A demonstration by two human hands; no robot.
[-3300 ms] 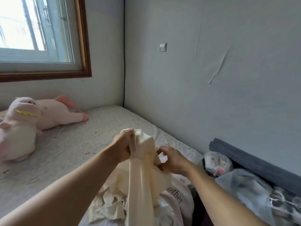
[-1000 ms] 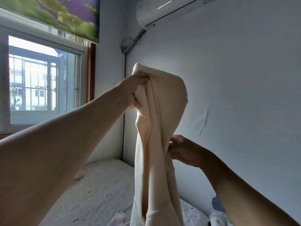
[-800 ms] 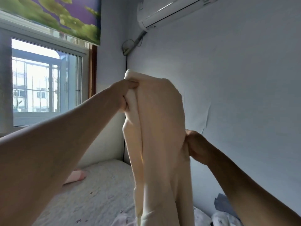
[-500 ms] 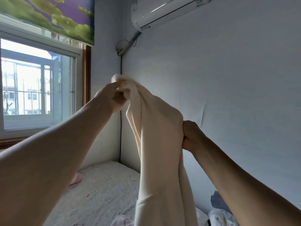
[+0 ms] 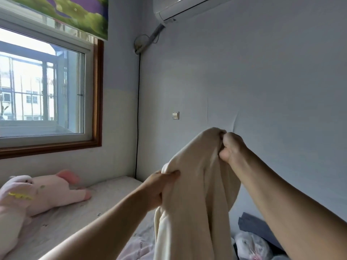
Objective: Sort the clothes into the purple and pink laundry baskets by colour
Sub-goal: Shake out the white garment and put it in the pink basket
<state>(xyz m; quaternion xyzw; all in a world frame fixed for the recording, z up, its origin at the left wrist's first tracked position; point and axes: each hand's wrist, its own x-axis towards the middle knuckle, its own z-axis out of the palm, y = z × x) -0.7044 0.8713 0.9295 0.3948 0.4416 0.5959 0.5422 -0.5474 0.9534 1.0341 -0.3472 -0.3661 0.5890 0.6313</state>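
Note:
A long cream garment hangs in front of me over the bed. My left hand grips its left edge lower down. My right hand pinches its top corner, higher and to the right. The cloth drapes down between both hands and runs out of the bottom of the view. Light pinkish clothes lie on the bed below it. Neither the purple nor the pink basket is in view.
A pink plush toy lies on the mattress at the left under the window. Clear plastic bags and a dark grey edge sit low right by the wall. An air conditioner hangs above.
Both hands have come down with the garment; the left hand dropped from the top to a lower edge, while the right hand now holds the highest corner. The view tilted downward, showing the plush toy again.

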